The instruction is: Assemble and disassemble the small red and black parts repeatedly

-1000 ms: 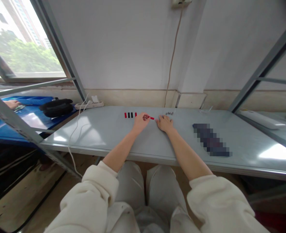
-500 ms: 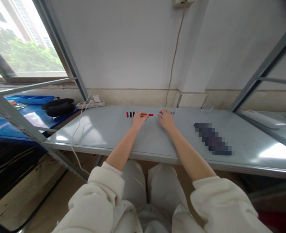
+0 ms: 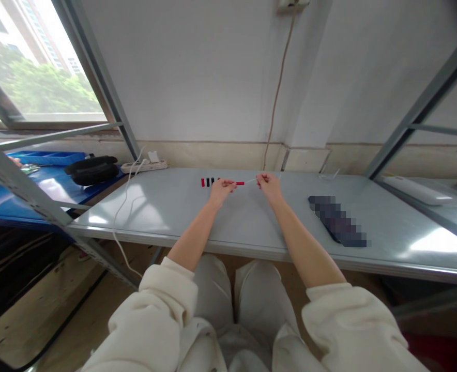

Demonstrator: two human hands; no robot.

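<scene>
My left hand (image 3: 221,190) is closed in a pinch around a slim red tube (image 3: 240,183), whose free end points right. From my right hand (image 3: 268,185), also pinched, a thin pale stick (image 3: 252,181) runs toward that end of the tube. Whether the two pieces touch is too small to tell. Just left of my left hand, a short red cylinder (image 3: 202,182) stands beside two black cylinders, the nearer one (image 3: 208,182) and another (image 3: 212,181). A further red bit shows behind the left fingers, partly hidden.
A power strip (image 3: 144,166) with a white cable (image 3: 124,206) lies at the grey table's (image 3: 252,227) back left. To the right is a pixelated dark flat object (image 3: 335,222); a clear piece (image 3: 328,176) lies behind it. Metal posts flank the table. Another person's hand shows far left.
My right hand has closed from loosely spread fingers into a pinch, and the thin pale stick now shows between it and the red tube. My left hand keeps its hold on the tube.
</scene>
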